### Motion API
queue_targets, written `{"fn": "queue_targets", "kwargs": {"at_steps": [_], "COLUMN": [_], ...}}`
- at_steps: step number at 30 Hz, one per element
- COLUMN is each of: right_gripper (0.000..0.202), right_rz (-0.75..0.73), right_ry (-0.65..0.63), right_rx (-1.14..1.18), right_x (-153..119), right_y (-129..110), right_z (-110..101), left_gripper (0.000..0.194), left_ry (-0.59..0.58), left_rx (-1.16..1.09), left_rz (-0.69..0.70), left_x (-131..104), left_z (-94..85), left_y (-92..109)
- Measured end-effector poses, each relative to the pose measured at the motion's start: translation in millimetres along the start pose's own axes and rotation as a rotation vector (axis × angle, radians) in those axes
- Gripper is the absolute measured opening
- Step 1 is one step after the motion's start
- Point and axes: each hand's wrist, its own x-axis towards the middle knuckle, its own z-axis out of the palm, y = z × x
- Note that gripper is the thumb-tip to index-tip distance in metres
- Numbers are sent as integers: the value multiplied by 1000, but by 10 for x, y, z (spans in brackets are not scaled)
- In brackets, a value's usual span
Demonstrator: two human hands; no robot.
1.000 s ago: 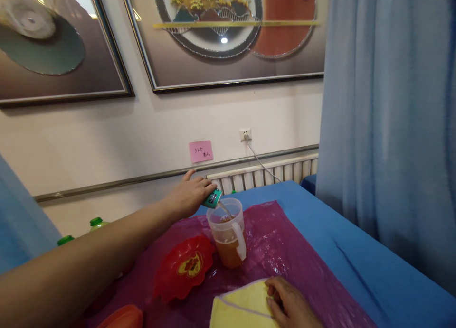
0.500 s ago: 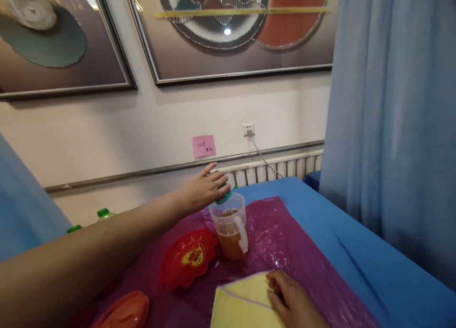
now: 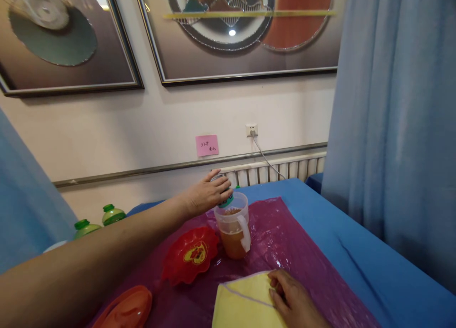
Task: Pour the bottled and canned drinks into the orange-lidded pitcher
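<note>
My left hand (image 3: 210, 195) is wrapped over a green can (image 3: 226, 201) with dark lettering, mostly hidden by the fingers. The can tips down into the mouth of a clear plastic jug (image 3: 231, 223), which holds amber-brown liquid and has its handle toward me. Lower down, my right hand (image 3: 297, 299) pinches the right side of a folded yellow cloth (image 3: 245, 302) with a pale purple trim. Left of the jug lies a red scalloped dish (image 3: 178, 252) with a yellow print.
A shiny purple plastic sheet (image 3: 302, 252) covers part of the blue table (image 3: 342, 238). An orange-red plastic piece (image 3: 128, 309) lies at the front left. Two green-capped bottles (image 3: 113, 215) stand behind my left forearm. Blue curtains (image 3: 392, 105) hang at both sides.
The view has swung slightly left, so things sit a little farther right in it. My left hand stays over the jug with the can, and my right hand stays on the cloth.
</note>
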Motion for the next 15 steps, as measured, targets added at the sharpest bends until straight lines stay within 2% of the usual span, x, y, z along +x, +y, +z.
{"fn": "queue_targets", "kwargs": {"at_steps": [2,5,7,9,12,15], "right_gripper": [27,26,25,26,28,31], "right_rz": [0,-2,1,11,27,39], "right_ry": [-6,6,20,35,31,15], "right_rx": [-6,1,14,26,35,51], "right_x": [2,-7,-23,-45,-84,-119], "right_y": [10,29,45,63,105,163], "right_z": [-1,8,19,28,31,23], "left_gripper": [48,54,61,68,74,80], "left_ry": [19,89,133,157,227,322], "left_rx": [-86,-342,-535,-643,-772,-850], "left_rz": [-158,-516,-746,-895,-1100,-1396], "left_x": [-91,-279,-447,-679,-1205,-1927], "left_z": [45,143,198,225,216,211], "left_y": [31,127,226,354,609,953]}}
